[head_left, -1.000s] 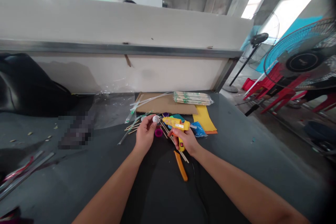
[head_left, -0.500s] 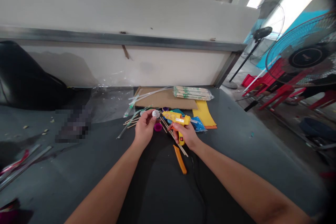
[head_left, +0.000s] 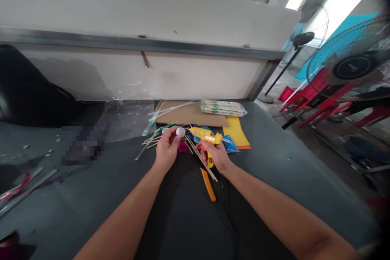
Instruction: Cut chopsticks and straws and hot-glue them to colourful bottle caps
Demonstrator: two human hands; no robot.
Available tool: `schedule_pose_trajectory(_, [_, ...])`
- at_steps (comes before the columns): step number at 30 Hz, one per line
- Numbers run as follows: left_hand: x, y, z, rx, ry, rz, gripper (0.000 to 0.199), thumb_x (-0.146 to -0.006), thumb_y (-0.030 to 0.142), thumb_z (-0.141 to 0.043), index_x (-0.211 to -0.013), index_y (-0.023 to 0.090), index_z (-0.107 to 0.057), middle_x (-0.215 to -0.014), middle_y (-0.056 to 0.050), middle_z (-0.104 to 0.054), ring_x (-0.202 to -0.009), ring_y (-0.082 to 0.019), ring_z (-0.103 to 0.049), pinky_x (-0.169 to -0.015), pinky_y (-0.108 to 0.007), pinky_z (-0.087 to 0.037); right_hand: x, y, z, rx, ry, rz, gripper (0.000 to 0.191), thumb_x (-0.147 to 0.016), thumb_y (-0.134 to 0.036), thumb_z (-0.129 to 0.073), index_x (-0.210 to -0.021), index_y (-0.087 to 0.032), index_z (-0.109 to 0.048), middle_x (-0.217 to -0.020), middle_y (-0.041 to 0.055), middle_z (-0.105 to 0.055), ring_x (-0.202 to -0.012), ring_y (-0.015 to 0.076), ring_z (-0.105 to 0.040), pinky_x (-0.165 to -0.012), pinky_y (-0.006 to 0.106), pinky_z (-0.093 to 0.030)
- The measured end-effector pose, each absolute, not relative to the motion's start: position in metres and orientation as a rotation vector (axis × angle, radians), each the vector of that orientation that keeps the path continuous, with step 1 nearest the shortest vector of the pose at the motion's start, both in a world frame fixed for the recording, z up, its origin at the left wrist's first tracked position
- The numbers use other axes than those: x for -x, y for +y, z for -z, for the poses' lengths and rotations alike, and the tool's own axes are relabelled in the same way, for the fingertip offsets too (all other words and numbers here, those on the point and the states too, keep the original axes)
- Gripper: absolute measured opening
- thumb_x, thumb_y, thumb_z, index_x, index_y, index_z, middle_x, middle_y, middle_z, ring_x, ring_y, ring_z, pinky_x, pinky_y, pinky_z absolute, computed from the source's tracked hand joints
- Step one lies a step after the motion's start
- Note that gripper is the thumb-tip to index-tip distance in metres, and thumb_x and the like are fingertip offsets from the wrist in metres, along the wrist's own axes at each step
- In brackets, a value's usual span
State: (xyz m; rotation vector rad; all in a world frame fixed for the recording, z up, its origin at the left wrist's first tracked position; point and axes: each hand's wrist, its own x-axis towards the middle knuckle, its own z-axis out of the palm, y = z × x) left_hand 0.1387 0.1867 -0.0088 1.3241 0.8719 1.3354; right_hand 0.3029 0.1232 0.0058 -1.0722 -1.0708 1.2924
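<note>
My left hand (head_left: 167, 149) pinches a small white round cap (head_left: 180, 131) between thumb and fingertips. My right hand (head_left: 212, 153) grips a yellow hot glue gun (head_left: 204, 134) by its handle, with the nozzle end pointing left toward the cap, a short gap between them. Below the hands lie loose wooden sticks (head_left: 199, 155), and a small magenta ring-shaped cap (head_left: 183, 147) sits by my left hand. An orange utility knife (head_left: 208, 185) rests on the dark mat nearer me.
Behind my hands lie cardboard (head_left: 189, 113), a bundled pack of wrapped chopsticks (head_left: 222, 108), yellow paper (head_left: 234, 134) and a blue plastic bag (head_left: 229, 144). A black cord (head_left: 228, 211) runs down the mat. A black bag (head_left: 27, 89) sits left; red plastic chairs (head_left: 317, 97) and fans (head_left: 350, 65) stand right.
The view has tilted slightly, so the table sits a little higher in the frame. Both hands keep the same hold on the cap and the glue gun.
</note>
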Motion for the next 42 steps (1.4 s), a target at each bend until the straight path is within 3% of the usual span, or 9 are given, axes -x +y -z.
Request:
schedule_pose_trajectory(25, [-0.138,0.185,0.008,-1.396,0.896,-1.284,0.038,-0.079,0.043,-0.062,-0.106,0.017,-0.061,-0.099,-0.007,-0.067,-0.084,-0.021,-0.068,-0.079,-0.041,-0.058,-0.304,0.123,-0.006,1.037,-1.107,-1.307,0.031,-0.082,-0.043,-0.057,-0.074,-0.013,-0.061,-0.044,-0.0027,-0.053,-0.031,0.0083,-0.045,-0.034,0.020,-0.032])
schedule_pose_trajectory(33, [-0.138,0.184,0.004,-1.400,0.869,-1.246,0.036,-0.079,0.041,-0.063,-0.107,0.018,-0.061,-0.100,-0.008,-0.068,-0.084,-0.022,-0.068,-0.080,-0.041,-0.057,-0.304,0.121,-0.010,1.033,-1.102,-1.307,0.031,-0.082,-0.044,-0.057,-0.075,-0.014,-0.062,-0.042,-0.0036,-0.051,-0.031,0.0085,-0.044,-0.034,0.020,-0.033])
schedule_pose_trajectory(42, [-0.136,0.189,-0.005,-1.386,0.837,-1.284,0.033,-0.077,0.031,-0.064,-0.107,0.017,-0.061,-0.099,-0.006,-0.067,-0.089,-0.021,-0.065,-0.082,-0.041,-0.057,-0.303,0.119,-0.013,1.023,-1.111,-1.298,0.030,-0.082,-0.044,-0.058,-0.076,-0.015,-0.060,-0.052,-0.0009,-0.059,-0.032,0.0073,-0.045,-0.035,0.020,-0.036])
